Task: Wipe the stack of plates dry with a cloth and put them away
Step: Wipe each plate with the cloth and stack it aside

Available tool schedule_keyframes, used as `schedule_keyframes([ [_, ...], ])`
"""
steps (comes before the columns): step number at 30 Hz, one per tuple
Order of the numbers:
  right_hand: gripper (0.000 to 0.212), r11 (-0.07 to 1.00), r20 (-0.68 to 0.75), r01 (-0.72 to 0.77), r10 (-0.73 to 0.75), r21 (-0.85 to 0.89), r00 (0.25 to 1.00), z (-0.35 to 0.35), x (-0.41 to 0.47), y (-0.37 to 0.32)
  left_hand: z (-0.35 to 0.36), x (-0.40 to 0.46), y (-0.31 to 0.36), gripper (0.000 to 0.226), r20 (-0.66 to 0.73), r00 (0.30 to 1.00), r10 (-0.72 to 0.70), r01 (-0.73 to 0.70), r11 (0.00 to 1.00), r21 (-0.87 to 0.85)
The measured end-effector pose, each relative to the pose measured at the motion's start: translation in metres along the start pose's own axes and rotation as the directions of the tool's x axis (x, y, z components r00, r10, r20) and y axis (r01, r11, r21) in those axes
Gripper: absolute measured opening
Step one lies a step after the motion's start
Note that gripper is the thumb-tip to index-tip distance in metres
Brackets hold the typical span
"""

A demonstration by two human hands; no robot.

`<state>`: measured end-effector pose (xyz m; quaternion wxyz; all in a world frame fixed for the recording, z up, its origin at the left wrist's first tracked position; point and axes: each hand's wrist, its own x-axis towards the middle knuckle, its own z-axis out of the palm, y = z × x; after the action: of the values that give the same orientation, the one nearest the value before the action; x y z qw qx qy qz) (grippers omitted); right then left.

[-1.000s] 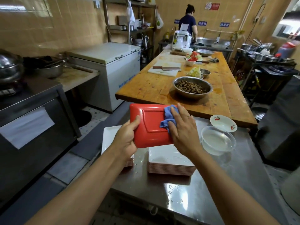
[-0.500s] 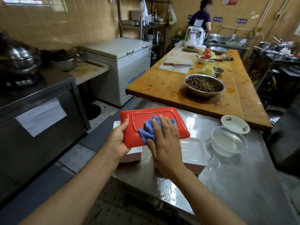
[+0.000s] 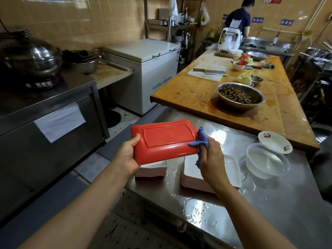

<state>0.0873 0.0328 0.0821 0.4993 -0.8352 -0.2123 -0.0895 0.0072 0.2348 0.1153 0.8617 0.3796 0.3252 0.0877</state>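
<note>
Plate (image 3: 166, 141), red and rectangular, underside up, held level in the air above steel table (image 3: 269, 203). Gripped at near-left corner by left hand (image 3: 126, 156), thumb curled over the rim, fingers hidden beneath. Blue cloth (image 3: 201, 141) bunched against the right rim, pinched in curled fingers of right hand (image 3: 211, 157). Directly below, two stacks of white plates: left stack (image 3: 152, 170), right stack (image 3: 231, 169). Just beside the right stack, clear tub (image 3: 267, 161); water drops on the steel.
</note>
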Motion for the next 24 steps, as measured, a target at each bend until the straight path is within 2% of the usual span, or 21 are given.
schedule_keyframes([
  [2,0.017,0.995,-0.011,-0.097,0.097,-0.035,0.995,0.002,0.005,0.004,-0.005,0.000,0.006,0.014,0.002,0.998,0.065,-0.065,0.998,0.021],
  [4,0.011,0.983,-0.004,-0.182,0.182,-0.026,0.983,0.004,0.009,0.003,-0.009,0.000,0.013,0.011,0.047,0.979,0.199,-0.203,0.973,0.108],
  [6,0.008,0.958,0.025,-0.279,0.278,0.057,0.960,0.006,0.012,0.000,-0.012,0.001,0.019,0.012,0.133,0.920,0.368,-0.391,0.861,0.325],
  [7,0.009,0.935,0.054,-0.339,0.335,0.105,0.941,0.007,0.014,-0.002,-0.013,0.003,0.021,0.014,0.177,0.875,0.450,-0.477,0.739,0.476],
  [8,0.009,0.903,0.094,-0.403,0.393,0.147,0.915,0.008,0.016,-0.004,-0.014,0.008,0.022,0.016,0.224,0.819,0.528,-0.539,0.574,0.616],
  [10,0.004,0.818,0.171,-0.515,0.486,0.255,0.857,0.012,0.020,-0.006,-0.016,0.017,0.022,0.020,0.343,0.711,0.614,-0.586,0.247,0.772],
  [14,0.007,0.703,0.258,-0.612,0.555,0.363,0.790,0.022,0.021,-0.005,-0.023,0.033,0.010,0.019,0.636,0.589,0.498,-0.610,-0.242,0.755],
  [16,0.029,0.664,0.280,-0.635,0.571,0.396,0.772,0.024,0.019,-0.007,-0.027,0.042,0.001,0.023,0.715,0.573,0.401,-0.583,-0.413,0.700],
  [18,0.049,0.630,0.289,-0.666,0.603,0.398,0.743,0.025,0.016,-0.009,-0.030,0.048,-0.009,0.028,0.732,0.604,0.317,-0.553,-0.495,0.670],
  [19,0.050,0.617,0.291,-0.677,0.615,0.401,0.733,0.024,0.015,-0.009,-0.032,0.051,-0.014,0.030,0.735,0.615,0.285,-0.552,-0.510,0.660],
  [23,0.010,0.661,0.229,-0.635,0.598,0.401,0.768,0.023,0.011,-0.004,-0.041,0.061,-0.036,0.029,0.721,0.663,0.202,-0.537,-0.543,0.646],
  [24,0.009,0.675,0.213,-0.623,0.592,0.396,0.777,0.022,0.010,-0.002,-0.044,0.064,-0.042,0.030,0.705,0.685,0.185,-0.516,-0.560,0.648],
])
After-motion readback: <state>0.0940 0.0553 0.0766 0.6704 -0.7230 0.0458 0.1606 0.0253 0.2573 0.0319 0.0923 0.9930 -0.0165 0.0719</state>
